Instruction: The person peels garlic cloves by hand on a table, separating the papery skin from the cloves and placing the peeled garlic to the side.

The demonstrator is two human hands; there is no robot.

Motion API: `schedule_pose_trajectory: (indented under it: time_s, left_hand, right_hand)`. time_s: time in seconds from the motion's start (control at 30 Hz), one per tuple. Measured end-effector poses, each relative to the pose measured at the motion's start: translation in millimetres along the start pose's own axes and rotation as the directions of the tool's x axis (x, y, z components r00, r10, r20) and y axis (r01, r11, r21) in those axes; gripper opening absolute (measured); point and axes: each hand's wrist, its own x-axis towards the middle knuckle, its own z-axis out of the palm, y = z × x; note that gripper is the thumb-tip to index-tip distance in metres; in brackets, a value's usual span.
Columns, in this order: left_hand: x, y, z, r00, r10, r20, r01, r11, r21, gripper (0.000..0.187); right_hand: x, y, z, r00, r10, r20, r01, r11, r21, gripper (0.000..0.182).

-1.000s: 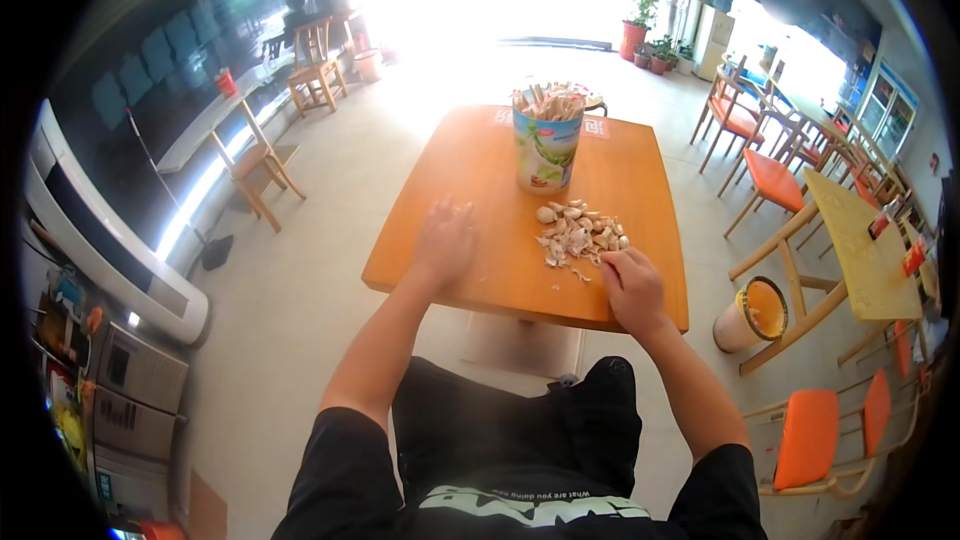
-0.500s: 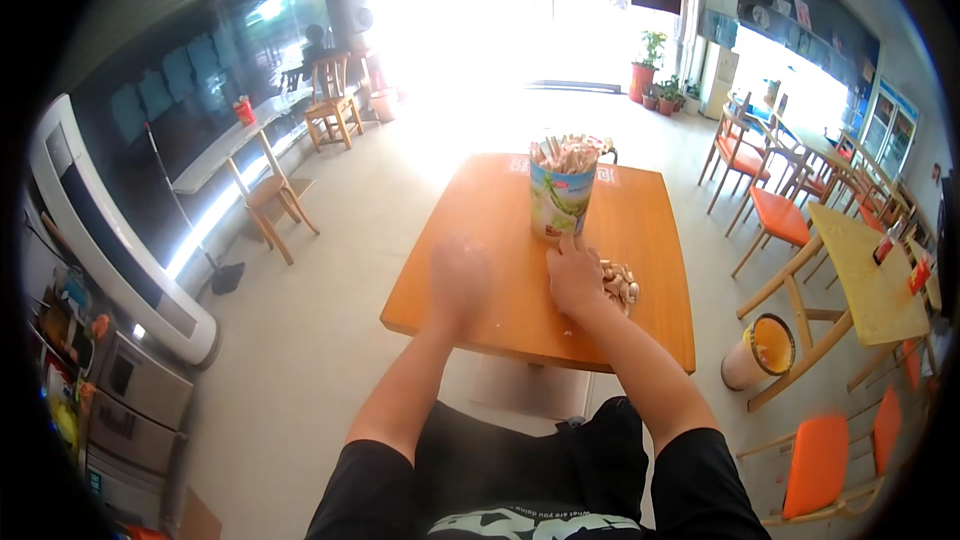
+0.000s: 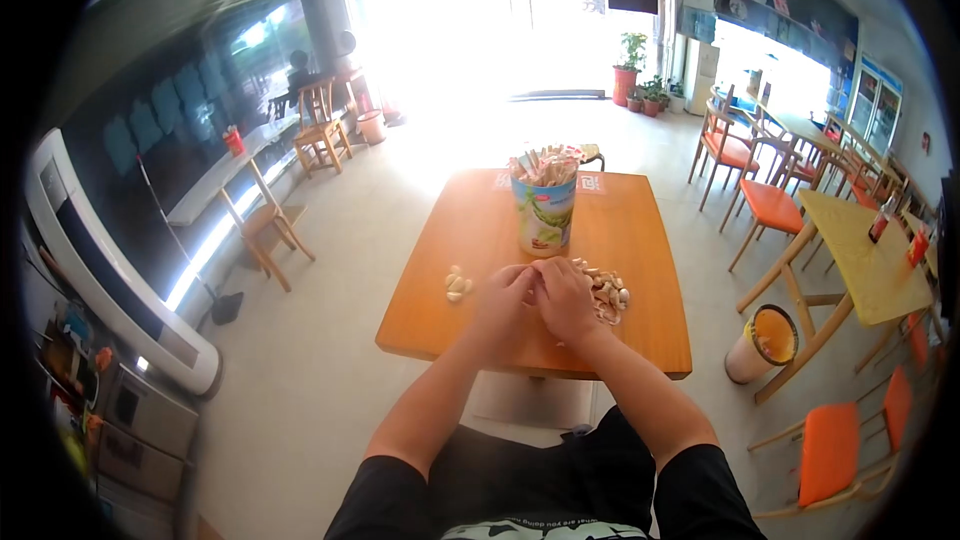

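Over the orange wooden table (image 3: 620, 240), my left hand (image 3: 508, 298) and my right hand (image 3: 562, 300) meet with fingertips pinched together. Whatever lies between them is hidden by the fingers. Just right of my right hand is a heap of garlic cloves and skins (image 3: 608, 298), partly covered by that hand. Several pale peeled garlic cloves (image 3: 457, 285) lie on the tabletop, left of my left hand. Beyond both hands stands a printed tub (image 3: 545, 218), filled with paper-wrapped sticks (image 3: 545, 166) that look like chopsticks.
A trash bin (image 3: 760, 345) stands on the floor at right, beside a yellowish table (image 3: 865, 260). Orange-seated chairs (image 3: 770, 208) line the right side. To the left are a wooden stool (image 3: 265, 225) and a narrow wall counter (image 3: 215, 185). A bright doorway lies ahead.
My left hand has moved right from above the table's left part to meet my right hand. The peeled cloves at left now show. My right hand has shifted slightly nearer me.
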Motion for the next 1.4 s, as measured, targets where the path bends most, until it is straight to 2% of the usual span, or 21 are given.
schedule_pose_trajectory:
  time_s: [0.03,0.07,0.1,0.13,0.2,0.23,0.3,0.33,0.4,0.43,0.5,0.53,0.6,0.67,0.7,0.77,0.9,0.97,1.33,1.4]
  left_hand:
    - [-4,6,0,1.000,-0.022,0.014,0.023,0.999,-0.042,0.024]
    - [-6,9,-1,0.999,-0.044,0.029,0.046,0.995,-0.084,0.026]
    - [-3,4,-4,0.998,-0.046,0.032,0.049,0.996,-0.077,0.026]
    - [0,-8,-10,1.000,-0.009,-0.012,0.008,0.999,-0.039,0.027]
    - [4,-15,-17,0.998,0.030,-0.055,-0.030,1.000,0.001,0.027]
    - [6,-19,-20,0.995,0.048,-0.089,-0.047,0.999,0.017,0.027]
    - [5,-20,-21,0.990,0.064,-0.126,-0.060,0.998,0.035,0.027]
    - [4,-21,-20,0.991,0.052,-0.123,-0.053,0.999,-0.010,0.028]
    - [3,-23,-20,0.991,0.043,-0.124,-0.051,0.997,-0.058,0.029]
    - [2,-25,-19,0.994,0.028,-0.107,-0.033,0.998,-0.052,0.032]
    - [1,-32,-22,0.995,0.012,-0.101,-0.017,0.999,-0.049,0.034]
    - [4,-39,-26,0.997,0.035,-0.065,-0.036,0.999,0.000,0.036]
    - [4,-43,-28,0.998,0.057,-0.037,-0.055,0.997,0.044,0.038]
    - [4,-47,-27,0.999,0.044,-0.003,-0.043,0.982,-0.184,0.039]
    - [4,-49,-28,0.999,0.042,-0.010,-0.043,0.982,-0.184,0.039]
    - [4,-47,-29,0.997,0.068,0.049,-0.066,0.997,-0.033,0.039]
    - [-2,-41,-24,0.998,0.052,0.022,-0.051,0.996,-0.071,0.038]
    - [-2,-43,-25,0.997,0.061,0.050,-0.051,0.981,-0.188,0.037]
    - [-5,-37,-23,0.997,0.037,0.063,-0.029,0.992,-0.122,0.031]
    - [-4,-37,-25,0.997,0.035,0.070,-0.028,0.995,-0.095,0.030]
  right_hand:
    - [-3,-1,2,1.000,0.007,-0.007,-0.007,1.000,0.001,0.017]
    - [-7,-3,3,0.995,0.096,-0.011,-0.094,0.990,0.107,0.020]
    - [-11,-4,4,0.983,0.183,-0.006,-0.178,0.961,0.212,0.023]
    - [-15,-5,3,0.982,0.189,-0.010,-0.183,0.959,0.215,0.023]
    - [-22,-11,-3,0.968,0.234,0.092,-0.244,0.963,0.114,0.020]
    - [-27,-8,-2,0.968,0.234,0.092,-0.244,0.963,0.115,0.020]
    - [-38,1,4,0.922,0.206,0.328,-0.209,0.978,-0.027,0.018]
    - [-39,7,9,0.921,0.206,0.330,-0.209,0.977,-0.026,0.018]
    - [-35,15,14,0.937,0.175,0.301,-0.140,0.981,-0.137,0.016]
    - [-34,19,14,0.937,0.170,0.306,-0.134,0.982,-0.135,0.016]
    - [-27,20,14,0.966,0.176,0.188,-0.167,0.984,-0.062,0.015]
    - [-26,18,15,0.966,0.168,0.195,-0.159,0.986,-0.058,0.015]
    - [-22,5,10,0.958,0.238,0.158,-0.244,0.970,0.016,0.014]
    - [-21,-3,12,0.961,0.242,0.135,-0.254,0.964,0.080,0.013]
    - [-22,-6,14,0.962,0.252,0.106,-0.266,0.953,0.143,0.013]
    - [-26,-4,17,0.959,0.263,0.108,-0.278,0.946,0.168,0.012]
    - [-25,-5,14,0.949,0.296,0.109,-0.314,0.917,0.247,0.010]
    - [-28,-1,14,0.954,0.281,0.106,-0.299,0.925,0.234,0.010]
    - [-43,3,20,0.980,0.197,0.036,-0.200,0.968,0.149,0.009]
    - [-43,2,20,0.983,0.183,0.000,-0.182,0.979,0.086,0.008]
